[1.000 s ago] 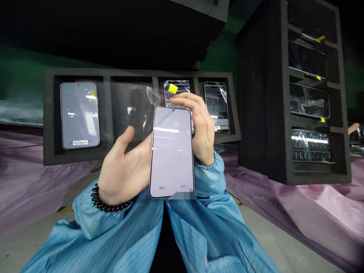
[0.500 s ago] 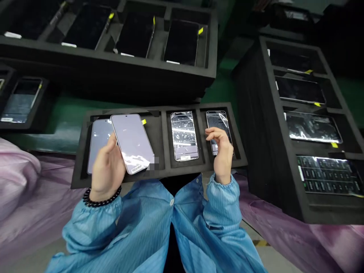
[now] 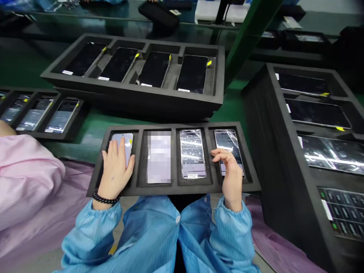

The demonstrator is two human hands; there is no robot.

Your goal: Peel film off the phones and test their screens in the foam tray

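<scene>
Since the earlier frame, one lit phone (image 3: 159, 161) has left the left hand (image 3: 115, 168) for the second compartment from the left, partly pixelated. Green bench (image 3: 96, 133) beneath the far tray (image 3: 159, 99); at right, a black tray stack (image 3: 273, 151); near, a four-compartment tray (image 3: 175, 159). Left hand: fingers extended over the leftmost phone (image 3: 127, 149), not gripping. Right hand (image 3: 231, 178): fingers loosely curled, empty, over the rightmost phone (image 3: 224, 138); contact cannot be told. Third compartment: a film-covered phone (image 3: 193, 151).
</scene>
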